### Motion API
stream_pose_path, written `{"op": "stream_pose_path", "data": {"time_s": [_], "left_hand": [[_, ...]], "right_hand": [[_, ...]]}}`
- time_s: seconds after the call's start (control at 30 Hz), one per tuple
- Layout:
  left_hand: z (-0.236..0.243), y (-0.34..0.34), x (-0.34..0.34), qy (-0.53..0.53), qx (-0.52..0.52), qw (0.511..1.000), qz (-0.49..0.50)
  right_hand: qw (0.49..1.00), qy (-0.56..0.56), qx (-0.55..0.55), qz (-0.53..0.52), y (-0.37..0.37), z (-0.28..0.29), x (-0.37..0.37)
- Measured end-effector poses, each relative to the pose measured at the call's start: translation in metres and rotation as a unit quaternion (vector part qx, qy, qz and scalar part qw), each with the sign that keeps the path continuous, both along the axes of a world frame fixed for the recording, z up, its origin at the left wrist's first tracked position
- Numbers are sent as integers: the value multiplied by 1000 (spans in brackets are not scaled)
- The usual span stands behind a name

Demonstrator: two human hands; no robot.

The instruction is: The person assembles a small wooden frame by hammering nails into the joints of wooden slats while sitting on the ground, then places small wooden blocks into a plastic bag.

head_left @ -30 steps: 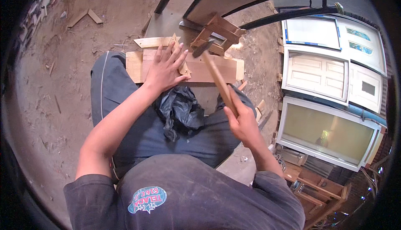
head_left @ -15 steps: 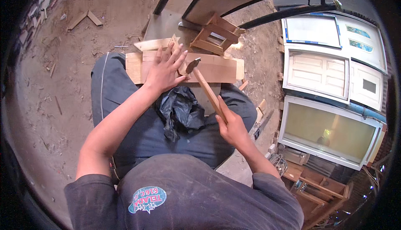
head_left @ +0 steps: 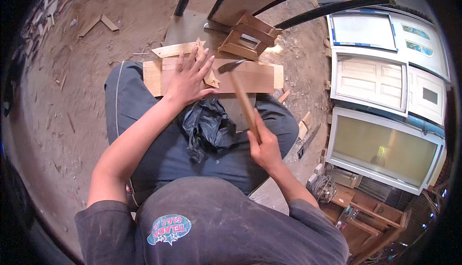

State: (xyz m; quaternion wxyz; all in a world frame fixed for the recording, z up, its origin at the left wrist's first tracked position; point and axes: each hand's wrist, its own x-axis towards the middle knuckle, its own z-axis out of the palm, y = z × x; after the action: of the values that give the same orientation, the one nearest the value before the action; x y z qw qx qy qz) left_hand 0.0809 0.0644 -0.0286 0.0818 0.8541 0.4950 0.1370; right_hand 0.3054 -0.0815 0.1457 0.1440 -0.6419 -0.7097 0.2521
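My left hand (head_left: 190, 80) lies spread over a pink-brown board (head_left: 252, 78) with lighter ends, its fingers beside and partly over a short light-wood piece (head_left: 211, 80) with pointed ends. Another light strip (head_left: 168, 50) crosses behind it along the board's far edge. My right hand (head_left: 263, 145) grips the wooden handle of a hammer (head_left: 231, 66), whose dark metal head is above the board, just right of the short piece. A crumpled black plastic bag (head_left: 207, 128) is on my lap, below the board.
A small wooden frame structure (head_left: 248, 39) sits beyond the board, beside black metal bars (head_left: 327, 11). Framed panels (head_left: 369, 80) and a wooden cabinet (head_left: 368, 221) stand to my right. Wood scraps (head_left: 103, 20) lie on the dirt floor (head_left: 67, 96).
The hammer head dropped toward the short piece half a second ago and is now higher and farther right. My right hand is slightly lower-left than a second ago; my left hand stays in place.
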Motion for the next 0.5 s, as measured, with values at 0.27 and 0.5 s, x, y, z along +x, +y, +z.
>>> {"op": "stream_pose_path", "data": {"time_s": [0.27,0.5], "left_hand": [[-1,2,1,-1,7,1000,-8],[6,5,-2,1,1,1000,-10]], "right_hand": [[1000,-12,6,-2,-6,4,-4],[999,-35,14,-28,-5,21,-7]]}}
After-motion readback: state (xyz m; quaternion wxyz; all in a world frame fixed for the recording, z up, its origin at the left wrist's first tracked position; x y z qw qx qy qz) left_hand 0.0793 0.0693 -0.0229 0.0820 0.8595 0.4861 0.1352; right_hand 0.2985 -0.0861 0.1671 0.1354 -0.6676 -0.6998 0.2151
